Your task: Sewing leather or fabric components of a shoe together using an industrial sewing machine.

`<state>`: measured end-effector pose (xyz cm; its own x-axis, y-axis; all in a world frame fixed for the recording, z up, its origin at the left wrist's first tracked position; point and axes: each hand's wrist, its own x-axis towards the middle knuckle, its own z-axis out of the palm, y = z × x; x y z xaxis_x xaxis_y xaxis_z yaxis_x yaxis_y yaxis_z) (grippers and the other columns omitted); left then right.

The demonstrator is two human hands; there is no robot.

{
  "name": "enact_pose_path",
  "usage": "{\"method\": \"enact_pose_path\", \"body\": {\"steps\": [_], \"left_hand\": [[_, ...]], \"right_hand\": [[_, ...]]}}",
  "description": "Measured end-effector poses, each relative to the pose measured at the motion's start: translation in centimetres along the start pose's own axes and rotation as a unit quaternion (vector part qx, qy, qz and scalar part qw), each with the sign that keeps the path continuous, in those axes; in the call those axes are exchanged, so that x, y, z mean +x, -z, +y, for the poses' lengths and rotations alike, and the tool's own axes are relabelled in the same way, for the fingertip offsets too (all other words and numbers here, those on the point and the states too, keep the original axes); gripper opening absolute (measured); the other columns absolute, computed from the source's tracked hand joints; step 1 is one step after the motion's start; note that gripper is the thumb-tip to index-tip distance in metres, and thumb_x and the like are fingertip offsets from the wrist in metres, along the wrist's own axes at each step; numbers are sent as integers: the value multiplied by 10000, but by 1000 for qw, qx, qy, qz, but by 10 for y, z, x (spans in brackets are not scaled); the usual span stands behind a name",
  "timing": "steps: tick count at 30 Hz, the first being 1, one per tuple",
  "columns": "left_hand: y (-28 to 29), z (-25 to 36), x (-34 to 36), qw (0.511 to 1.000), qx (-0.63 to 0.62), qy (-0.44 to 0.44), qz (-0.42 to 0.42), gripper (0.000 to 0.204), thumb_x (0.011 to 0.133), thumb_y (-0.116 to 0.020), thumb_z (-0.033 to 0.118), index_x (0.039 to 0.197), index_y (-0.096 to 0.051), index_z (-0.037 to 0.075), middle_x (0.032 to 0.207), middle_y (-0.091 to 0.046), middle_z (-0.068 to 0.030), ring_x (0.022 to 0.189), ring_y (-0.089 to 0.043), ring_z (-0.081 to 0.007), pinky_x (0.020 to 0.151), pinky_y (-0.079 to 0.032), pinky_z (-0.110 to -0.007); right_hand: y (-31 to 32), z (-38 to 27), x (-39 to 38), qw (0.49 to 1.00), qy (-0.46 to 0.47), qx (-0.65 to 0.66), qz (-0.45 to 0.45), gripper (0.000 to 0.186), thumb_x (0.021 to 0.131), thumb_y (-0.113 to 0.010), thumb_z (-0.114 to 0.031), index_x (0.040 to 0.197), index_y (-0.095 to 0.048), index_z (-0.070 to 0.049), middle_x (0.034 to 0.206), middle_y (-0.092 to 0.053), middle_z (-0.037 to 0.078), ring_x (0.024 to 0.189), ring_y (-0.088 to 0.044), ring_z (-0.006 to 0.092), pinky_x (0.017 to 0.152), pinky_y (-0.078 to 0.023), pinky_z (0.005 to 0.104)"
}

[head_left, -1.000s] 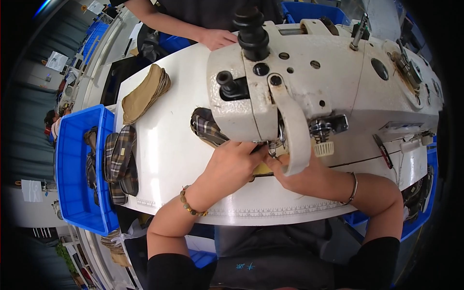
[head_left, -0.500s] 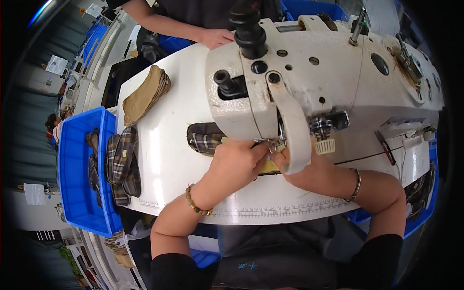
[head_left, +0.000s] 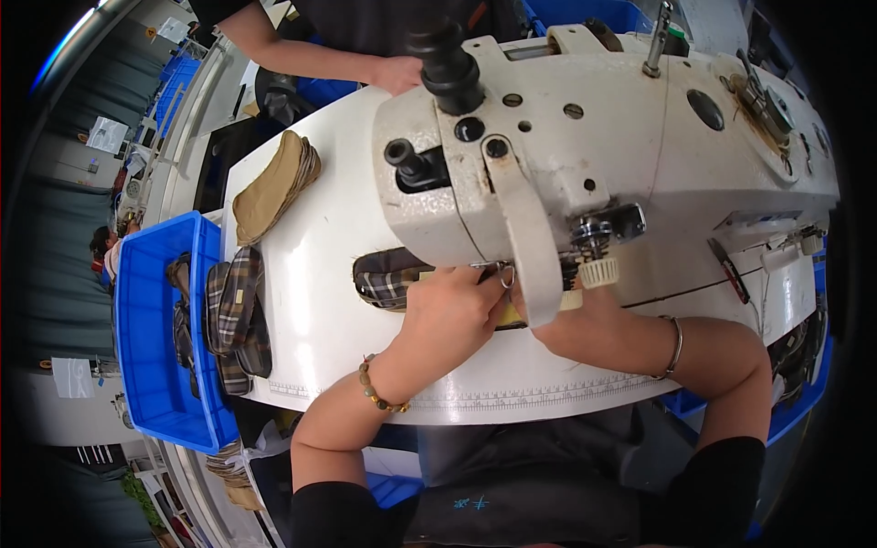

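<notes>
A padded plaid fabric piece point(head_left: 379, 279) with dark edging lies under the head of a white sewing machine point(head_left: 585, 155). My left hand point(head_left: 454, 309) rests over its right part, fingers curled and pinched close to the presser foot point(head_left: 501, 271); what the fingertips hold is hidden. On the other side of the needle area is my right hand point(head_left: 575, 321), its fingers mostly behind the machine's pale curved lever point(head_left: 530, 237). A bit of yellow material shows between the two hands.
Tan fabric pieces point(head_left: 272, 187) are stacked at the left, above several plaid pieces point(head_left: 239, 310). A blue bin point(head_left: 174, 402) stands beside the table's left edge. Small thread snips point(head_left: 729, 271) lie at the right. Across the table rests another person's hand point(head_left: 397, 75).
The view has shifted slightly, so the machine sits a little further left. Both my hands stay by the needle; the right fingers are now more hidden behind the lever.
</notes>
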<state>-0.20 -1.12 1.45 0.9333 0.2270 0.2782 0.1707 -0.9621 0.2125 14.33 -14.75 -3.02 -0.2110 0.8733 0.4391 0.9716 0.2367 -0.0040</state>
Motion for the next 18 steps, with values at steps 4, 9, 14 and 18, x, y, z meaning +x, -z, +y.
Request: {"method": "enact_pose_path", "body": {"steps": [4,9,14,18], "left_hand": [[0,6,4,1000,8,2,25,46,739,-736,120,774,-707,124,744,-660,-47,669,-669,-258,555,-531,-366],[-5,-1,1,1000,13,-10,11,163,748,-717,145,908,-739,117,771,-635,-40,711,-651,-243,531,-521,-360],[-7,-3,2,1000,21,-6,-3,102,750,-707,148,831,-709,87,739,-628,-43,690,-650,-244,534,-513,-369],[-2,1,2,998,55,-17,15,93,741,-709,147,806,-693,83,741,-602,-40,710,-636,-233,555,-509,-363]], "right_hand": [[-7,1,-6,1000,4,-7,-17,455,699,-640,-106,1113,-665,80,585,-586,60,514,-608,205,447,-442,372],[-6,4,-2,1000,-8,13,16,410,700,-640,-94,1079,-675,59,572,-560,44,502,-590,205,439,-425,373],[-14,7,-6,997,-3,28,70,348,692,-646,-91,1021,-690,17,568,-524,25,497,-560,200,437,-407,371],[-14,8,-7,998,-10,31,50,320,681,-649,-103,984,-698,-12,572,-515,25,519,-564,197,444,-409,371]]}}
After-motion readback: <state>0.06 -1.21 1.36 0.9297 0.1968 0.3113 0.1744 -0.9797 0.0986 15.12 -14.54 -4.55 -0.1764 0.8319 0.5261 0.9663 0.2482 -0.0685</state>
